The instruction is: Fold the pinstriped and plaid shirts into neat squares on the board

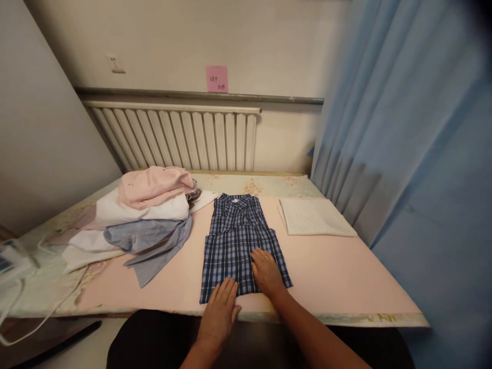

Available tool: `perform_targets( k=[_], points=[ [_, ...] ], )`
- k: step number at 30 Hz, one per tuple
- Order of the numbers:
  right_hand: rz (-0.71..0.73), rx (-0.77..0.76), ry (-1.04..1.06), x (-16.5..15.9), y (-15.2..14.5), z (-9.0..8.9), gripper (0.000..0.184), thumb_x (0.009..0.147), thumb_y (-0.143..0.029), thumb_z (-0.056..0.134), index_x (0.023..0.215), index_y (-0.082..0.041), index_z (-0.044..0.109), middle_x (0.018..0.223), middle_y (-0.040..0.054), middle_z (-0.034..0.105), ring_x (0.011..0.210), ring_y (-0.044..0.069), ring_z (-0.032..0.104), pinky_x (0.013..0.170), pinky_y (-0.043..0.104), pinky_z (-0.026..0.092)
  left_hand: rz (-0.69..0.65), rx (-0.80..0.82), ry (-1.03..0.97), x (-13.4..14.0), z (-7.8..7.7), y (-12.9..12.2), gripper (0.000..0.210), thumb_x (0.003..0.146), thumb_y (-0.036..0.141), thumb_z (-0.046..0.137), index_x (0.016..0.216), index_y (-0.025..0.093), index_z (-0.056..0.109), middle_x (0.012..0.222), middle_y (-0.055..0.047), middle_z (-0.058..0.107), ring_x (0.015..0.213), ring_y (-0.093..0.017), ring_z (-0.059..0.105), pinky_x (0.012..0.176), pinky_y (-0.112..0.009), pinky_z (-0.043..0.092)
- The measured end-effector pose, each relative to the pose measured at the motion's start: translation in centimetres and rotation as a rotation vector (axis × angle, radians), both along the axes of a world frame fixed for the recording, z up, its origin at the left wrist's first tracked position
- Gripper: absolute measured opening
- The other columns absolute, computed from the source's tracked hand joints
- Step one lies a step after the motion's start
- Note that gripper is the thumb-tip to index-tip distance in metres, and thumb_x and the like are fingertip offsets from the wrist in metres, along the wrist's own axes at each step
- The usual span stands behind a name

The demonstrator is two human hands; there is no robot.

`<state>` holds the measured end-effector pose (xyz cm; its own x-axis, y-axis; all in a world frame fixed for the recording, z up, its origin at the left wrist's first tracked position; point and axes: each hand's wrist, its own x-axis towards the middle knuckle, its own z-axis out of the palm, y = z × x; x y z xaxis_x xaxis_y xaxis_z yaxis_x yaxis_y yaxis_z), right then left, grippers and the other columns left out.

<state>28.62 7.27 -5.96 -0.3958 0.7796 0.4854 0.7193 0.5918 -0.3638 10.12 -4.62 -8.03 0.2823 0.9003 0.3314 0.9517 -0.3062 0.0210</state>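
A blue plaid shirt point(238, 236) lies partly folded on the pink mat point(326, 271), its collar pointing away from me. The lower part is doubled up over the body, making a wide flat panel nearest me. My left hand point(223, 302) rests flat at the near left edge of this panel, fingers stretched out. On the right half of the panel, my right hand point(266, 269) lies with its fingers extended over the cloth. Neither hand grips the fabric.
At the left is a heap of pink, white and grey-blue clothes point(154, 187). A folded striped cream cloth point(315, 217) lies at the right. A white cord point(57, 312) hangs over the left front edge. Blue curtains point(384, 128) border the right side; a radiator point(184, 136) stands behind.
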Motion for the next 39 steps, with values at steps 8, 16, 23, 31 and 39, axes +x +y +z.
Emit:
perform_targets(
  k=[8,16,23,31,39],
  points=[
    [0.000,-0.032,0.101,0.3,0.9,-0.6,0.035,0.087,-0.013,0.045,0.115,-0.019,0.064,0.122,0.0085,0.065,0.122,0.023,0.054,0.108,0.045,0.038,0.019,0.031,-0.186,-0.6,1.3,0.9,0.038,0.092,0.031,0.048,0.128,0.021,0.056,0.132,-0.008,0.061,0.125,-0.024,0.054,0.105,-0.046,0.045],
    [-0.519,-0.253,0.292,5.0,7.2,2.0,0.037,0.087,-0.031,0.047,0.117,-0.014,0.061,0.108,0.0151,0.068,0.103,0.026,0.062,0.090,0.038,0.047,0.548,-0.144,-0.657,-6.5,4.9,7.1,0.046,0.088,0.040,0.046,0.123,0.011,0.055,0.118,-0.016,0.065,0.109,-0.026,0.062,0.097,-0.040,0.047],
    [-0.571,-0.491,0.271,6.2,12.5,1.9,0.026,0.073,-0.044,0.064,0.063,-0.020,0.065,0.062,0.0075,0.067,0.063,0.022,0.063,0.060,0.031,0.044,0.700,-0.341,-0.773,-9.0,6.1,13.3,0.038,0.080,0.043,0.056,0.105,0.014,0.061,0.097,-0.012,0.072,0.092,-0.025,0.068,0.080,-0.032,0.048],
    [-0.429,-0.505,0.495,5.2,11.7,2.9,0.013,0.071,-0.031,0.057,0.063,-0.022,0.060,0.066,0.0020,0.064,0.070,0.019,0.059,0.067,0.028,0.042,0.642,-0.330,-0.883,-8.1,6.9,14.3,0.009,0.076,0.028,0.055,0.069,0.022,0.053,0.065,0.001,0.062,0.074,-0.019,0.062,0.068,-0.026,0.042],
    [-0.073,-0.689,0.819,5.8,5.4,6.6,0.030,0.074,-0.049,0.055,0.082,-0.020,0.058,0.073,0.0017,0.063,0.067,0.018,0.058,0.064,0.028,0.046,0.354,-0.354,-1.231,-5.8,10.8,9.3,0.031,0.078,0.037,0.048,0.102,0.018,0.056,0.090,-0.003,0.067,0.086,-0.019,0.064,0.078,-0.030,0.049]
  ],
)
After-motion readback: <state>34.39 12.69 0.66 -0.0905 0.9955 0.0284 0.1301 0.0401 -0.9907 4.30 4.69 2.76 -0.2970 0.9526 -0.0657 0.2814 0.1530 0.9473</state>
